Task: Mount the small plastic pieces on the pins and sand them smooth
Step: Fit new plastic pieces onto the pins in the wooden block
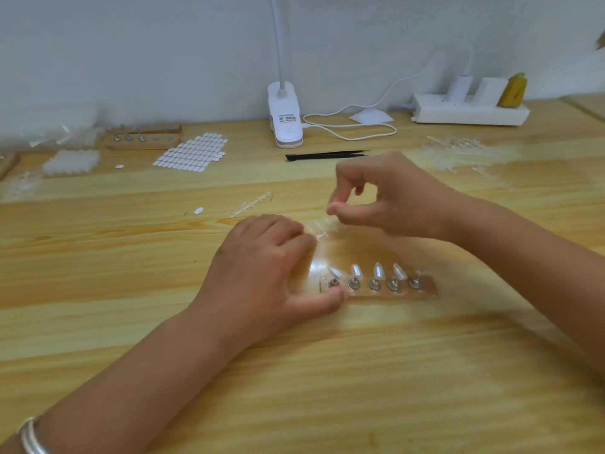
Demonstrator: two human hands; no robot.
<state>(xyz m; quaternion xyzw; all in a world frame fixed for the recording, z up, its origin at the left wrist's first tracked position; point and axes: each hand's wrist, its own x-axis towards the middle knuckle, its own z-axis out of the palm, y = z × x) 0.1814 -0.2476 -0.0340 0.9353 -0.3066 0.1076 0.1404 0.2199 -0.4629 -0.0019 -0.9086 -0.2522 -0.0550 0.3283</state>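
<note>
A small wooden strip point(425, 291) with a row of metal pins lies on the table in front of me. Several clear plastic nail-shaped pieces point(378, 271) stand on its pins; the rightmost pin point(415, 282) is bare. My left hand point(262, 267) lies on the table, fingers pressing down a clear plastic sprue point(322, 231), thumb touching the strip's left end. My right hand point(386, 198) hovers above the sprue, thumb and forefinger pinching a small clear piece point(340, 204) that is blurred and hard to make out.
Black tweezers point(327, 155) lie behind my hands. A white clip lamp point(284, 119), its cable and a power strip point(468, 109) stand at the back. A sheet of white stickers point(193, 152), another wooden pin block point(144, 137) and an empty sprue point(250, 204) are at the left.
</note>
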